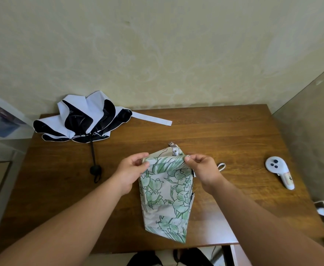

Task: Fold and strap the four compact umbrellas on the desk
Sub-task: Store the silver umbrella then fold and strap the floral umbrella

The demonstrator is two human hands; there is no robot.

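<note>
Two hands work the green floral umbrella (166,196), which lies collapsed near the front edge of the desk (234,143), its length running from the middle of the top toward the person; the left hand (133,169) and the right hand (201,167) each pinch the far end of its cloth between thumb and curled fingers, one at either side of the fold; its strap tab (173,147) pokes out just beyond them. Judging by this, the step is gathering the panels flat before rolling; to do it well, keep the pleats laid the same way, pull the cloth taut between both pinches, then roll tight toward the tab so it can close round the bundle; loose cloth would likely bulge and spring the strap. Toward the back left corner the black-and-white umbrella (84,120) sprawls unfolded, its white strap (153,120) stretched flat on the wood; a white controller (280,173) rests near the right edge. Only two umbrellas show.
</note>
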